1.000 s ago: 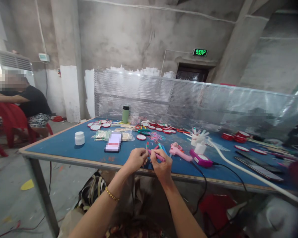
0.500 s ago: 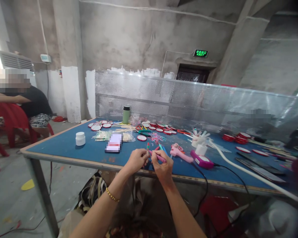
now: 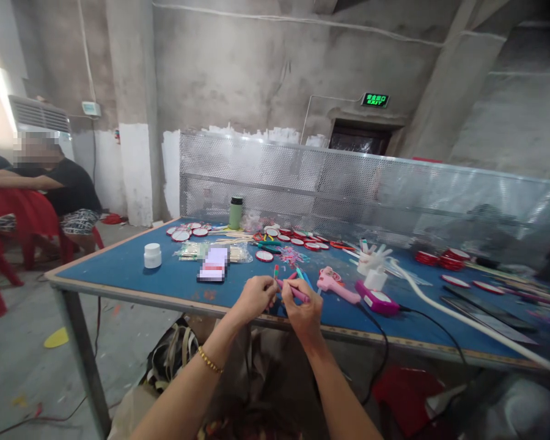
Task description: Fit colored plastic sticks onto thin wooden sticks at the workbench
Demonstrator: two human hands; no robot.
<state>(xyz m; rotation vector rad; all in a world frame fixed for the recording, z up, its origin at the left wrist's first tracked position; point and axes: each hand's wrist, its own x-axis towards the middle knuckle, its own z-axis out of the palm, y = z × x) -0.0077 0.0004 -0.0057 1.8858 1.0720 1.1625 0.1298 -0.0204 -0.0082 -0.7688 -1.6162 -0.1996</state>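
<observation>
My left hand point(image 3: 257, 297) is closed, its fingertips pinching a small thin piece with a red and green tip point(image 3: 276, 269) that stands upright above them. Wrapped round a pink pen-shaped tool point(image 3: 299, 294), my right hand point(image 3: 305, 310) brings the tool's front end against or very close to that piece; contact is too small to make out. Both hands are at the table's front edge. Just beyond the right hand lie blue pen-like sticks point(image 3: 304, 276). A pink glue gun point(image 3: 339, 286) rests to the right, beside a purple box point(image 3: 376, 299) with a black cord.
On the blue table point(image 3: 114, 269) are a white jar point(image 3: 153, 256), a phone point(image 3: 213, 265), bagged sticks point(image 3: 242, 252), a green bottle point(image 3: 235, 214) and several red-rimmed discs point(image 3: 264, 256). A white hose point(image 3: 440, 309) crosses the right side. A perforated metal screen point(image 3: 266, 183) stands behind. Another person point(image 3: 73, 183) sits at left.
The whole view has shifted slightly, so things appear a little further right. Both hands keep nearly the same pose and grip, with the pink tool still at the small piece.
</observation>
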